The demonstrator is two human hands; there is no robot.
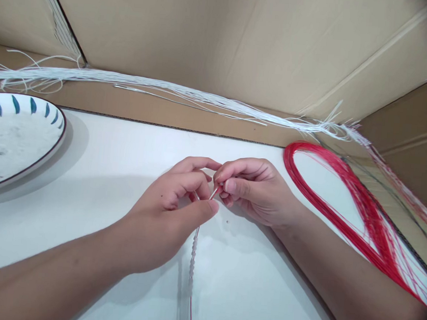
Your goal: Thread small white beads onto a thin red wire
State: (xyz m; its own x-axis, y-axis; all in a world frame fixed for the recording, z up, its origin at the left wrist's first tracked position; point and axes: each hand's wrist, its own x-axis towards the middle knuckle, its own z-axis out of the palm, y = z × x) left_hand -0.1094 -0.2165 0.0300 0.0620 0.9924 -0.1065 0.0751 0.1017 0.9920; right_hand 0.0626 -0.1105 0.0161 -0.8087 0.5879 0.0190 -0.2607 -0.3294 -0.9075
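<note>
Near the middle of the view, my left hand (181,197) is closed, its thumb and curled fingers on a thin pale cord (214,193). My right hand (253,190) touches it at the fingertips and pinches the upper end of the cord, where a bit of red shows. The very tip is hidden in the fingers. Below my left thumb hangs a string of small translucent beads (192,264), lined up one under another. From the lowest beads a red cord (191,316) runs down past the bottom edge of the view.
A white plate (28,167) with blue-green leaf marks stands at the left. Coiled red cords (297,174) lie at the right. A long bundle of white cords (149,82) stretches along the cardboard (194,30) at the back. The white table (106,156) lies beneath my hands.
</note>
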